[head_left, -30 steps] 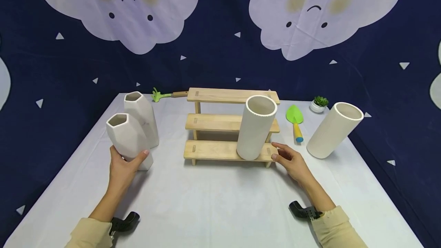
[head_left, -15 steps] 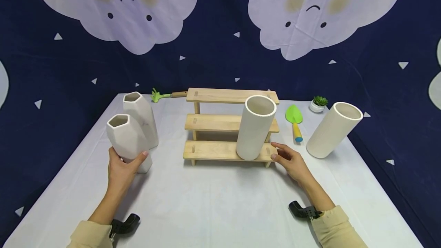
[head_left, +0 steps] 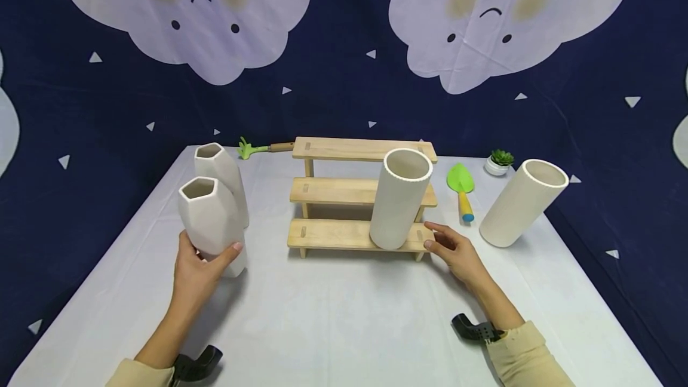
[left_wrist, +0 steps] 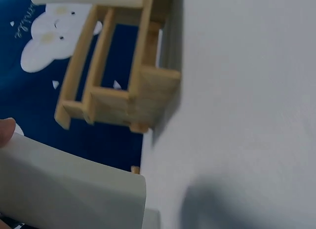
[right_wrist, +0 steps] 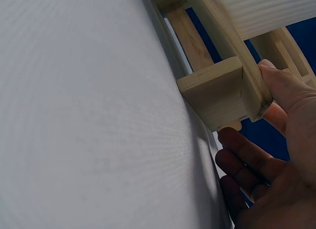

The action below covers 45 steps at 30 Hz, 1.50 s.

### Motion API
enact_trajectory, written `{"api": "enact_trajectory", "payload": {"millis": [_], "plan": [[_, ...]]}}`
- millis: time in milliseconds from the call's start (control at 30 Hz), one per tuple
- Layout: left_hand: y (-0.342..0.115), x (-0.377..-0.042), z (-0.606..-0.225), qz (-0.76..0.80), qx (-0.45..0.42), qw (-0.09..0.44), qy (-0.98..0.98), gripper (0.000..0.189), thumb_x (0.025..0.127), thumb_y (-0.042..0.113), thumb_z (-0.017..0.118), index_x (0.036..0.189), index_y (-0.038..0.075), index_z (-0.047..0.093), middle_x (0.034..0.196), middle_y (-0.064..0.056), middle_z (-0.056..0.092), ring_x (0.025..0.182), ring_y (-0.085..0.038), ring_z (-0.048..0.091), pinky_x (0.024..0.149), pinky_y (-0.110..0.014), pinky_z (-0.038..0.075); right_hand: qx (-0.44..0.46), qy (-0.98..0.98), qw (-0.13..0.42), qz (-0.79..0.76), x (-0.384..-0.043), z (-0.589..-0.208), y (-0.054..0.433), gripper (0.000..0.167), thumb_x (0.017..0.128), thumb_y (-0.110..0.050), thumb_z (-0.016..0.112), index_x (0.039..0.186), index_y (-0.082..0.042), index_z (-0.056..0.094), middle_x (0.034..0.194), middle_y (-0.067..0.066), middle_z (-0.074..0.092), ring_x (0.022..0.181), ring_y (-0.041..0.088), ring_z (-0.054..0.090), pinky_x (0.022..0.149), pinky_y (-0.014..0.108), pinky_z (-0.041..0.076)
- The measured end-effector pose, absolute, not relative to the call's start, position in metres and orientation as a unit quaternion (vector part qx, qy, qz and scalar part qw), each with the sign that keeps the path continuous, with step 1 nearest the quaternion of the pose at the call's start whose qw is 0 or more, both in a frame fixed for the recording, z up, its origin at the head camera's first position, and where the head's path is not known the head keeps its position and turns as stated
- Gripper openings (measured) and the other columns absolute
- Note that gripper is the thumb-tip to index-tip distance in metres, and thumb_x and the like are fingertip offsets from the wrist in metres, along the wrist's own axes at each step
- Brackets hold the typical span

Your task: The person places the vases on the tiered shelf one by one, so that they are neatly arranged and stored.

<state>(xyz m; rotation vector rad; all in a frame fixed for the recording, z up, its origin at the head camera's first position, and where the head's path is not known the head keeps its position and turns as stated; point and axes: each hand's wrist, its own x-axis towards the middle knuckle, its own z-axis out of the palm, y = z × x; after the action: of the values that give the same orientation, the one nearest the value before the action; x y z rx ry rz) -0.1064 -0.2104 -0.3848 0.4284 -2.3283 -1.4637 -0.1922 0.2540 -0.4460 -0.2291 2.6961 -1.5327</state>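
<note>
My left hand (head_left: 194,276) grips a white faceted vase (head_left: 211,217) low on its body, thumb on the right side. In the left wrist view that vase (left_wrist: 74,184) hangs over the cloth, its shadow lying apart from the base. A second faceted vase (head_left: 228,175) stands just behind, partly hidden. At the right end of a three-step wooden stand (head_left: 328,233), my right hand (head_left: 454,255) pinches the lowest board between thumb and index finger; its other fingers curl loosely below in the right wrist view. One white ribbed cylindrical vase (head_left: 396,211) is on that lowest step, near its right end.
Another cylindrical vase (head_left: 518,208) stands on the white-covered table (head_left: 344,327) at right. Behind it are a small potted succulent (head_left: 498,163) and a green trowel (head_left: 460,181) with a yellow handle. A green hand rake (head_left: 258,148) lies at the back left.
My left hand has carried the faceted vase slightly to the right and toward me, away from the one behind. My right hand stays at the stand's end.
</note>
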Motion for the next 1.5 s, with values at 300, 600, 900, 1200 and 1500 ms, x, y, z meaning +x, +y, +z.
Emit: {"api": "enact_trajectory", "payload": {"millis": [300, 600, 900, 1200, 1500], "plan": [[-0.183, -0.106, -0.364, -0.553, 0.089, 0.159, -0.813, 0.079, 0.077, 0.017, 0.078, 0.140, 0.010, 0.031, 0.131, -0.007, 0.049, 0.106, -0.012, 0.045, 0.083, -0.027, 0.037, -0.073, 0.867, 0.013, -0.492, -0.193, -0.447, 0.254, 0.050, 0.090, -0.034, 0.063, 0.136, -0.017, 0.051, 0.124, 0.020, 0.060, 0.099, 0.004, 0.055, 0.082, 0.020, 0.046], [-0.160, -0.118, -0.352, -0.594, 0.017, 0.132, -0.793, 0.080, 0.077, 0.014, 0.078, 0.141, 0.013, 0.030, 0.133, -0.007, 0.049, 0.112, -0.018, 0.049, 0.085, -0.029, 0.042, -0.073, 0.867, 0.011, -0.492, -0.193, -0.448, 0.254, 0.050, 0.090, -0.033, 0.063, 0.136, -0.017, 0.052, 0.123, 0.020, 0.061, 0.098, 0.004, 0.056, 0.081, 0.020, 0.046], [-0.135, -0.140, -0.349, -0.632, -0.047, 0.086, -0.769, 0.080, 0.076, 0.013, 0.078, 0.140, 0.012, 0.030, 0.134, -0.009, 0.049, 0.119, -0.025, 0.049, 0.099, -0.045, 0.038, -0.074, 0.870, 0.012, -0.488, -0.194, -0.450, 0.255, 0.050, 0.091, -0.034, 0.062, 0.136, -0.018, 0.051, 0.124, 0.020, 0.060, 0.102, 0.012, 0.055, 0.082, 0.021, 0.047], [-0.116, -0.159, -0.351, -0.632, -0.066, 0.061, -0.770, 0.081, 0.076, 0.017, 0.079, 0.140, 0.013, 0.031, 0.134, -0.008, 0.049, 0.119, -0.028, 0.051, 0.098, -0.048, 0.042, -0.078, 0.865, 0.010, -0.495, -0.193, -0.448, 0.254, 0.049, 0.091, -0.033, 0.062, 0.136, -0.018, 0.051, 0.124, 0.019, 0.060, 0.101, 0.006, 0.056, 0.081, 0.019, 0.047], [-0.100, -0.174, -0.354, -0.617, -0.069, 0.038, -0.783, 0.083, 0.075, 0.024, 0.080, 0.140, 0.015, 0.030, 0.135, -0.007, 0.048, 0.121, -0.029, 0.051, 0.098, -0.050, 0.043, -0.078, 0.860, 0.007, -0.504, -0.194, -0.450, 0.255, 0.049, 0.090, -0.032, 0.064, 0.135, -0.017, 0.052, 0.123, 0.020, 0.061, 0.098, 0.002, 0.056, 0.081, 0.019, 0.047]]}}
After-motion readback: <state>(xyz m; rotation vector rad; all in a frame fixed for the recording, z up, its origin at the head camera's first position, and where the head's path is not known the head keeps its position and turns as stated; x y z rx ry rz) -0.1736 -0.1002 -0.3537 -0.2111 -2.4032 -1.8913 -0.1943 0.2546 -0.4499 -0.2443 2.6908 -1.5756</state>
